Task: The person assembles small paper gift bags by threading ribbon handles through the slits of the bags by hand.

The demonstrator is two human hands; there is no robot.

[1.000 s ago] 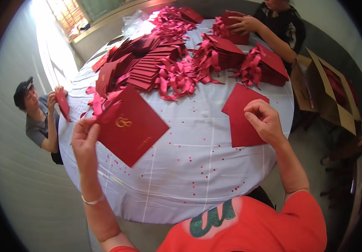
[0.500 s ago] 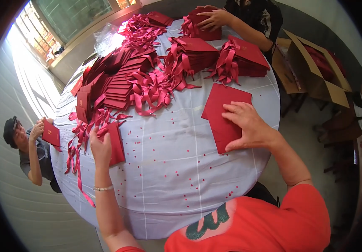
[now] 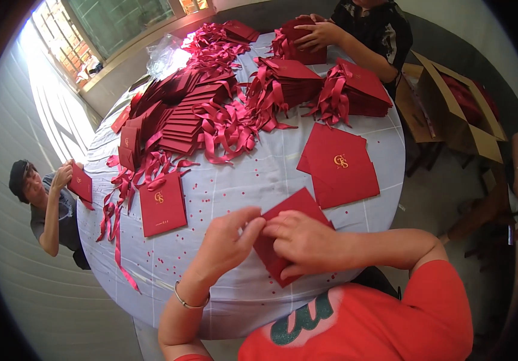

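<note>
Close in front of me, my left hand [image 3: 227,242] pinches the left corner of a red envelope [image 3: 304,201] held tilted over the table. Across the same envelope lies my right hand [image 3: 306,242], its fingers bent over the surface and their tips close to the left hand's. The hands hide part of the envelope. To the left, another red envelope with a gold emblem [image 3: 164,207] rests flat beside loose red ribbons [image 3: 150,168]. On the right, two overlapping flat red envelopes [image 3: 346,180] lie beyond my right hand.
Stacks of red envelopes with ribbons [image 3: 355,90] and a fanned pile [image 3: 180,120] cover the table's far side. Small red dots are scattered over the pale tablecloth [image 3: 223,180]. Co-workers handle envelopes at left [image 3: 48,198] and far right [image 3: 370,36]. An open cardboard box [image 3: 481,138] stands right.
My left hand has let go of the envelope at left and moved right. My right hand has drawn an envelope toward me from the right-hand pile; both hands now meet on it.
</note>
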